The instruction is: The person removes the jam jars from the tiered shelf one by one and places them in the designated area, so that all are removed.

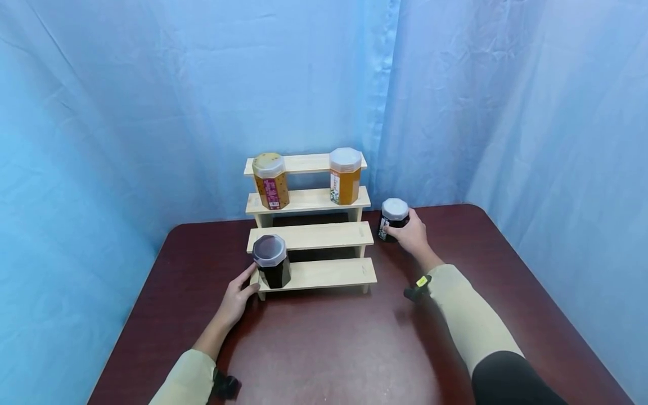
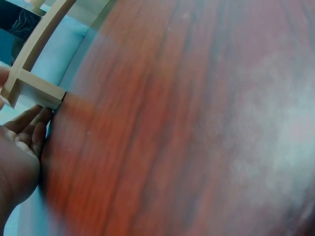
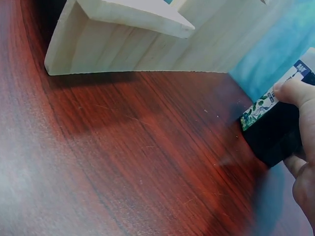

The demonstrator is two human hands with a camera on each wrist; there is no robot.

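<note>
A stepped wooden display rack [image 1: 329, 274] stands on the table. My left hand [image 1: 237, 298] grips the left end of its lowest step, thumb at the front edge. In the left wrist view, this hand's other fingers [image 2: 37, 120] are below the board. Right beside that hand, a dark jar with a clear lid [image 1: 272, 261] stands on the lowest step. My right hand [image 1: 412, 233] holds another dark jar [image 1: 394, 219] to the right of the rack, thumb across its label. The right wrist view shows this jar [image 3: 273, 132] tilted in the frame; its far side is hidden.
Two amber jars, one with a purple label [image 1: 271, 188] and one orange [image 1: 346, 179], stand on the second step from the top, left and right. The dark red table [image 1: 324, 343] has blue curtains [image 1: 314, 84] behind and along its sides.
</note>
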